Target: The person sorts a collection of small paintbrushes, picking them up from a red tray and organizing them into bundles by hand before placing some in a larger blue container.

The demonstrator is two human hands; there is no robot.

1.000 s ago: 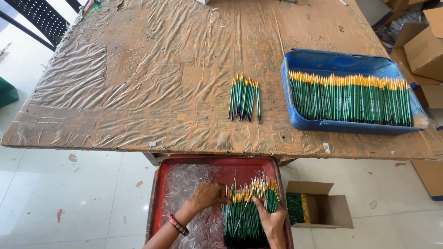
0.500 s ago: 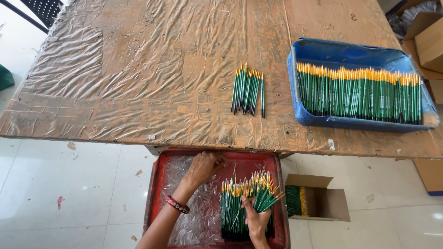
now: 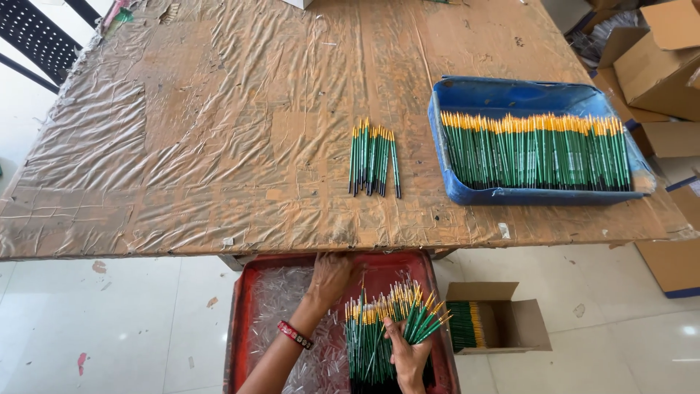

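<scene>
**Fingers split: one hand in the wrappers, one fanning brushes**

Fingers [image 3: 329, 271] of your left hand [image 3: 332, 281] are curled down into the clear plastic sleeves [image 3: 281, 310] at the far end of the red tray [image 3: 235, 328], just under the table edge [image 3: 219, 244]. How tightly they close, or whether they pinch a sleeve, cannot be told from this view. A red bracelet [image 3: 294, 335] sits on that wrist.

A second ago this hand lay lower in the tray, beside the brushes; it has since slid up and away from them, so only the other hand now works the bundle.

Right of it in the tray, your right hand [image 3: 408, 357] is closed around a clutch of green-handled paintbrushes [image 3: 379, 328], yellow ends up. They were packed straight a second ago; now the right-most ones splay out past the tray's right rim.

On the table beyond the tray lies a small loose group of brushes [image 3: 373, 157]. Further right, the blue tray [image 3: 467, 98] holds a full row. Just right of the red tray, an open cardboard box [image 3: 503, 321] on the floor holds more.
</scene>
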